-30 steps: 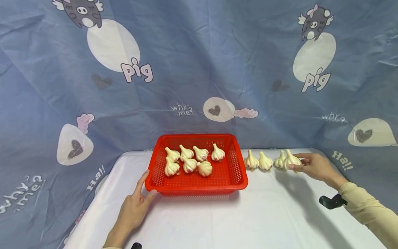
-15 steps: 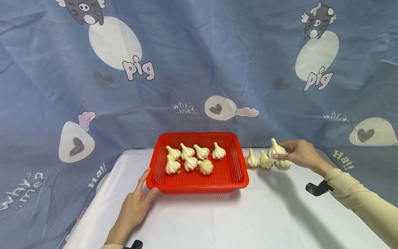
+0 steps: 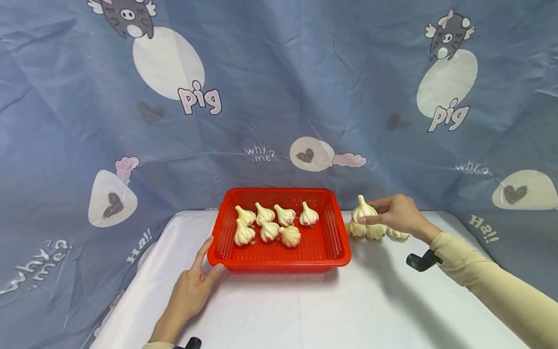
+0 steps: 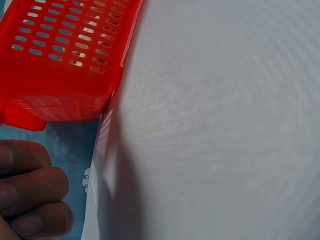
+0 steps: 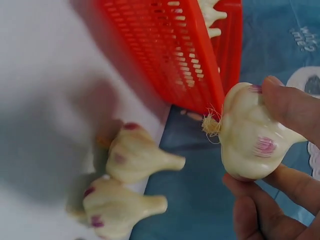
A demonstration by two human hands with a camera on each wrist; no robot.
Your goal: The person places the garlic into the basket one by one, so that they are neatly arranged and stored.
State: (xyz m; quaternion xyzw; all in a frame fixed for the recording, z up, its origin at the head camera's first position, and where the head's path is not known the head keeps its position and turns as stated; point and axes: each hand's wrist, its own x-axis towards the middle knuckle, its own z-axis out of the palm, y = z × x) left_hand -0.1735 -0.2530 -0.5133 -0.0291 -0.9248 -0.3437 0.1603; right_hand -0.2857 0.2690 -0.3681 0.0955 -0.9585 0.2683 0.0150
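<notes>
A garlic bulb (image 3: 363,209) is pinched between the thumb and fingers of my right hand (image 3: 403,213), raised just right of the red plastic basket (image 3: 279,264). In the right wrist view the held bulb (image 5: 257,135) shows purple patches and a tuft of roots. Below it, more garlic bulbs (image 3: 376,232) sit on the table, partly hidden by the hand. Several bulbs (image 3: 269,231) lie inside the basket, towards its left and back. My left hand (image 3: 189,291) touches the basket's front left corner with straight index finger and thumb; its other fingers (image 4: 37,187) are curled, apart from the basket.
A white cloth (image 3: 296,310) covers the table. Behind it hangs a blue curtain (image 3: 261,97) with pig prints, close to the basket's back. Another bulb (image 3: 397,234) lies right of the others on the table.
The right hand has lifted a garlic bulb from the right end of the row and carried it left towards the basket. My left hand stays at the basket's corner.
</notes>
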